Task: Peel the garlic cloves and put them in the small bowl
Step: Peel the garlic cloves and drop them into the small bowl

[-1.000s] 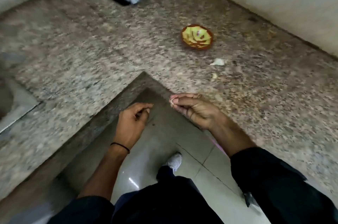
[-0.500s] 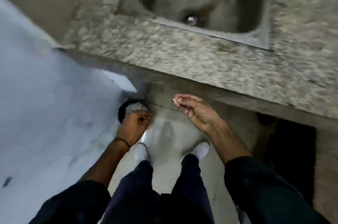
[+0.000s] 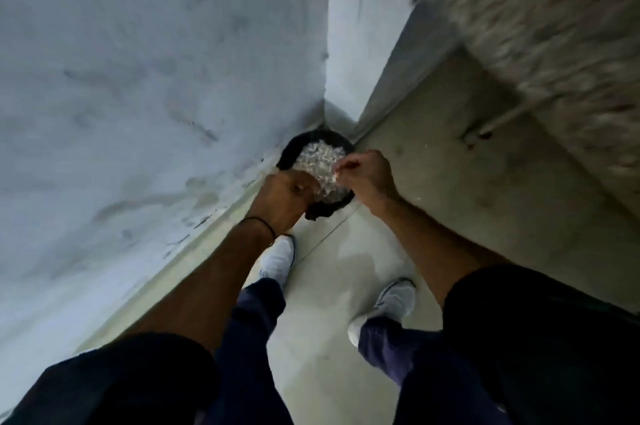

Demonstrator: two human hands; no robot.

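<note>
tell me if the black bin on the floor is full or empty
Full, or nearly: a heap of pale papery scraps fills the black bin up to about its rim.

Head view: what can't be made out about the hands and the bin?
Head view only.
Left hand: fingers curled under; its own back hides any contents.
Right hand: pinches a pale scrap, too small to tell peel from clove.
Black bin: near rim hidden by both hands.
Countertop: motion-blurred.
</note>
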